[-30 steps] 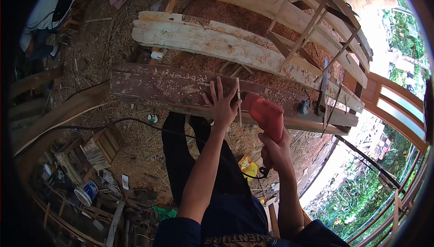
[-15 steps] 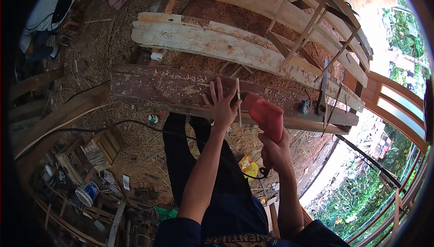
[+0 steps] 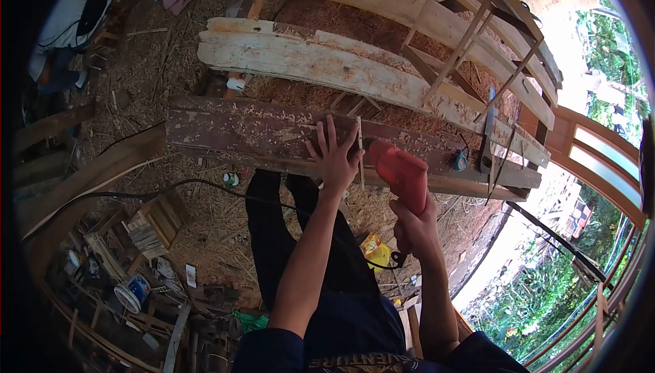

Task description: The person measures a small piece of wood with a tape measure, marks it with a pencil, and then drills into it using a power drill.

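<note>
A red corded power drill (image 3: 402,170) is gripped by its handle in my right hand (image 3: 415,230). Its front end points left at a thin wooden strip (image 3: 361,154) that lies across a dark brown plank (image 3: 239,127). Whether a bit touches the strip is too small to tell. On the plank, my left hand (image 3: 336,154) lies with fingers spread, its thumb against or right beside the strip. Wood shavings are scattered over the plank. A black cord runs from below the drill handle.
Pale boards (image 3: 293,59) lie beyond the plank, with a wooden frame (image 3: 471,38) on them at right. A teal tape measure (image 3: 460,161) rests on the plank's right part. Another person (image 3: 71,18) is at upper left. A white bucket (image 3: 131,292) and wooden crate (image 3: 155,226) stand lower left.
</note>
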The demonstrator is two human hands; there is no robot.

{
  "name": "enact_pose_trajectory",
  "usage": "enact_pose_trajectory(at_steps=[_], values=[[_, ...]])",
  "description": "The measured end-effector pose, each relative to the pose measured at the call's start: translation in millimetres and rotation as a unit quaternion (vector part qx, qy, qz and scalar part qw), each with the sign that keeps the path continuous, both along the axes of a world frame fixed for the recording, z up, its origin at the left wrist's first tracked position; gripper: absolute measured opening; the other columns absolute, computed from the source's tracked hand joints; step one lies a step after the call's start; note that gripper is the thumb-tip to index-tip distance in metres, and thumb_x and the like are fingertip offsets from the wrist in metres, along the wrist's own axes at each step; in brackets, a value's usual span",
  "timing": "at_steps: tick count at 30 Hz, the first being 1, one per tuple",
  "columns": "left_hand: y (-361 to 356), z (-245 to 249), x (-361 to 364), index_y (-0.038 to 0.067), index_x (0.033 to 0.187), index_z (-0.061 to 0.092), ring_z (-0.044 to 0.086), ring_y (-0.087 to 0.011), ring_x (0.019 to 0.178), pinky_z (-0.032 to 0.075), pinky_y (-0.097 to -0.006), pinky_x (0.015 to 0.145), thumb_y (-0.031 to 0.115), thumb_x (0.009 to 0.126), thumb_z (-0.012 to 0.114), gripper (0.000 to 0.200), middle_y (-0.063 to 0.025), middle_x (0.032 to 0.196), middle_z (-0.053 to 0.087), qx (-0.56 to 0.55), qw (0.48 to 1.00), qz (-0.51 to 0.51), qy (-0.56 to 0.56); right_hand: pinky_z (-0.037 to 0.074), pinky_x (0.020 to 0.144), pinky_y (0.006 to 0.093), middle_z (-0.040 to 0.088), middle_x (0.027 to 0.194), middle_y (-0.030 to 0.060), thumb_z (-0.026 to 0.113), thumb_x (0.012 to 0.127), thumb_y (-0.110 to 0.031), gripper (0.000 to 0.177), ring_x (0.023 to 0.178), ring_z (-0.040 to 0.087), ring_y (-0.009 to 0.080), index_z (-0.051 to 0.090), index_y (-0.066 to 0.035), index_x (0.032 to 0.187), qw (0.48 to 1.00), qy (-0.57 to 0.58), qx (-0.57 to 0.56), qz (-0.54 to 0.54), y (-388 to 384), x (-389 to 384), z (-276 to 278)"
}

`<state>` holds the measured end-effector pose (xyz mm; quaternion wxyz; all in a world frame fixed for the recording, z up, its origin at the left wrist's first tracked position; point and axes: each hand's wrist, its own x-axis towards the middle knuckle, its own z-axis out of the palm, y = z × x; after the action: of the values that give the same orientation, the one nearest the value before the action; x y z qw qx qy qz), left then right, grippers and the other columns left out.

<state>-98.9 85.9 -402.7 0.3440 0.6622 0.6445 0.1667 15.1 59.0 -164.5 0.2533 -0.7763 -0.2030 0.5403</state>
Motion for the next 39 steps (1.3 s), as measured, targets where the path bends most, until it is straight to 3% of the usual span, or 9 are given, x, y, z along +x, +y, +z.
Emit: enact_pose_trajectory(at_steps=[17, 31, 39], values=[[-0.7, -1.8, 0.0, 0.034, 0.162, 0.040, 0.002, -0.0392, 0.162, 0.001, -0.0768, 0.119, 0.056, 0.097, 0.065, 0.074, -0.0131, 0.177, 0.009, 0.006, 1.000, 0.004, 0.004, 0.037, 0.032, 0.0277, 0.053, 0.062, 0.0001, 0.067, 0.095, -0.005, 0.039, 0.038, 0.050, 0.0095, 0.047, -0.002, 0.128, 1.000, 0.002, -0.009, -0.011, 1.1, -5.5, 4.1], [-1.8, -2.6, 0.8, 0.032, 0.158, 0.047, 0.001, -0.0393, 0.162, 0.001, -0.0775, 0.119, 0.052, 0.094, 0.071, 0.072, -0.0131, 0.177, 0.008, 0.011, 1.000, 0.008, -0.002, 0.039, 0.033, 0.0268, 0.053, 0.063, -0.0004, 0.068, 0.094, -0.006, 0.035, 0.039, 0.051, 0.0093, 0.050, -0.001, 0.124, 1.000, 0.003, -0.004, -0.019, 0.1, -4.8, 3.4], [-1.8, -5.0, 0.2, 0.031, 0.156, 0.050, 0.001, -0.0402, 0.162, -0.001, -0.0773, 0.119, 0.051, 0.093, 0.073, 0.070, -0.0137, 0.177, 0.008, 0.009, 1.000, 0.005, -0.009, 0.041, 0.037, 0.0251, 0.064, 0.080, 0.0068, 0.063, 0.087, 0.001, 0.043, 0.044, 0.053, 0.0081, 0.051, 0.000, 0.128, 0.999, -0.008, 0.042, -0.024, -4.1, -5.7, 0.8]])
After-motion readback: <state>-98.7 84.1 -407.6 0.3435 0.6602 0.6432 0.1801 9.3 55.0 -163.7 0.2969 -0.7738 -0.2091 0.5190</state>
